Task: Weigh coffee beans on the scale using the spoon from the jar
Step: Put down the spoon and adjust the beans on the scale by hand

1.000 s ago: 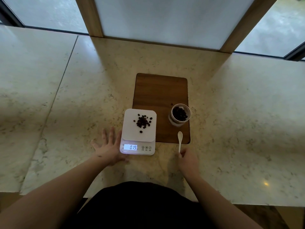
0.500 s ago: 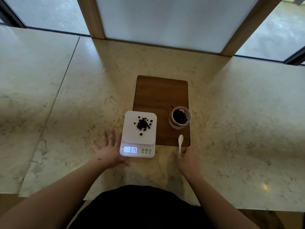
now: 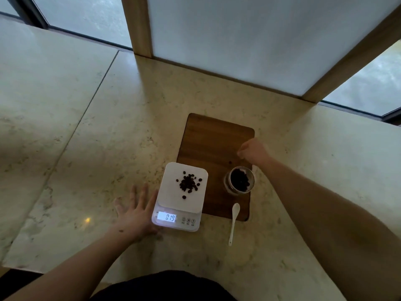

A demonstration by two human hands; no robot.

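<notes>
A white scale (image 3: 169,193) sits on the counter with a small heap of coffee beans (image 3: 188,184) on its platform; its lit display reads 019. To its right, an open glass jar (image 3: 227,187) of beans stands on a wooden board (image 3: 211,144). The white spoon (image 3: 234,220) lies loose across the board's near edge and the counter. My left hand (image 3: 135,213) rests flat, fingers spread, against the scale's left side. My right hand (image 3: 252,151) hovers over the board beyond the jar with its fingers curled in, near a single stray bean (image 3: 230,162).
The pale marble counter (image 3: 97,148) runs wide to both sides, with a seam on the left. A white panel in a wooden frame (image 3: 141,29) and windows close off the back. The counter's near edge is just in front of my body.
My right hand has let go of the spoon and reached forward past the jar over the board. The view has tilted. My left hand and the scale reading are unchanged.
</notes>
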